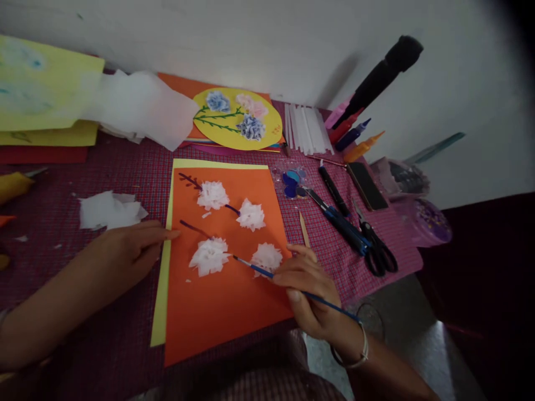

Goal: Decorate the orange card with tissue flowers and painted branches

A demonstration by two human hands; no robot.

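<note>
An orange paper sheet (217,312) lies over a yellow sheet (161,312) on the table. Several white tissue flowers (210,256) sit on the orange paper, with dark purple painted stems (194,227) beside some of them. My right hand (311,289) grips a blue paintbrush (307,294); its tip is over the paper between the two lower flowers. Stretched toward the sheet's left edge, my left hand (137,248) has its index finger extended onto the paper and holds nothing. A palette with blue paint (291,184) stands just beyond the upper right corner of the sheet.
White tissue pieces (109,210) lie left of the sheet. Behind it is a yellow oval card (238,120) with flowers. At right are a craft knife (340,223), black scissors (374,242), a black marker (333,189), a phone (366,185) and white sticks (308,131).
</note>
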